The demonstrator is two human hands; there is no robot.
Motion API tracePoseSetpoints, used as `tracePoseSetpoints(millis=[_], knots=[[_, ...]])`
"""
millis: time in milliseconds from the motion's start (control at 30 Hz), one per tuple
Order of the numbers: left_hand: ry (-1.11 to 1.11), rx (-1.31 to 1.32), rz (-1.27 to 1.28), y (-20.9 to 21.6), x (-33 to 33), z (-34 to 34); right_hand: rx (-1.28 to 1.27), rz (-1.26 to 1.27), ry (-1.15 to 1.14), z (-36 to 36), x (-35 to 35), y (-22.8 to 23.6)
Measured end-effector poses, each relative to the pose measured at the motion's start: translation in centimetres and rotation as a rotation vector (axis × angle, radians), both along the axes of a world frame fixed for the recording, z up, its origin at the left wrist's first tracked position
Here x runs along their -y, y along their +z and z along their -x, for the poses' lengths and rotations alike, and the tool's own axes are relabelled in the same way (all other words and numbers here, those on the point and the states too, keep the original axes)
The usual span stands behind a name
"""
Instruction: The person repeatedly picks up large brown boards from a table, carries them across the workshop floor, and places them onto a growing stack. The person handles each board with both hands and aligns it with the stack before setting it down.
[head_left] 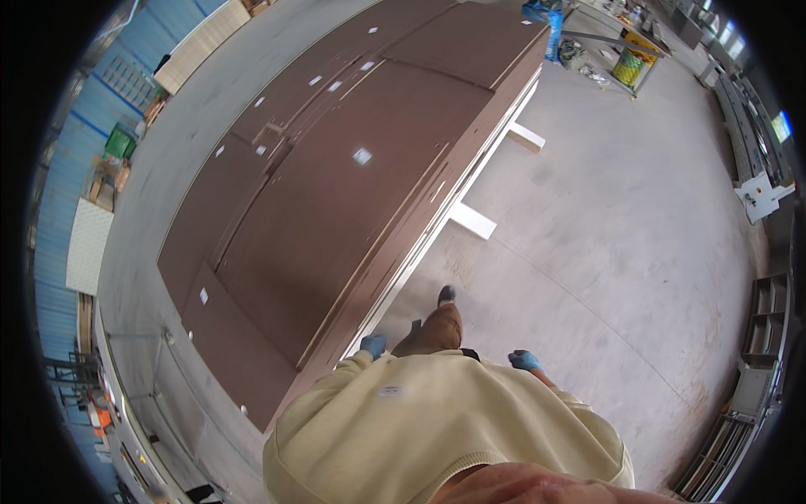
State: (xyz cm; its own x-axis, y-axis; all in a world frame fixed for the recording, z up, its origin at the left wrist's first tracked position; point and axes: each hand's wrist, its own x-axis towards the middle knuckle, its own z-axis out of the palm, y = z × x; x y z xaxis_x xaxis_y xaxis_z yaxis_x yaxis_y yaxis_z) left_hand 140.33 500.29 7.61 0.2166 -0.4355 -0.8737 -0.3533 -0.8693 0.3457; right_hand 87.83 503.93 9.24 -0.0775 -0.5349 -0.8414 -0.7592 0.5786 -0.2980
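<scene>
My left hand [374,344], in a blue glove, hangs beside the near edge of a large stack of brown panels [361,202]. Its fingers look curled in, and nothing shows in them. On my other side, my right hand [525,361], gloved in blue too, hangs over the floor with loosely closed fingers and nothing visible in it. The panels lie flat in layers of different sizes, with small white labels [362,156] on top. White supports [473,221] stick out from beneath the stack. One of my feet [447,295] is stepping forward alongside it.
Grey concrete floor [604,244] stretches along the right of the stack. A cart with a yellow-green container [630,67] stands at the far right. Machinery with a white control box [758,197] and shelving [766,319] line the right side. At left are a metal frame [159,370] and a green bin [120,143].
</scene>
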Motion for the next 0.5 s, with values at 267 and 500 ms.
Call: tracePoseSetpoints(millis=[267,500], knots=[[-0.527,0.083,-0.021,2.9,22.6,9.3,0.116,0.091,-0.12,7.6,16.5,2.8],[-0.694,0.189,0.221,-0.1,51.3,28.2,0.002,0.21,-0.766,20.9,22.4,1.2]])
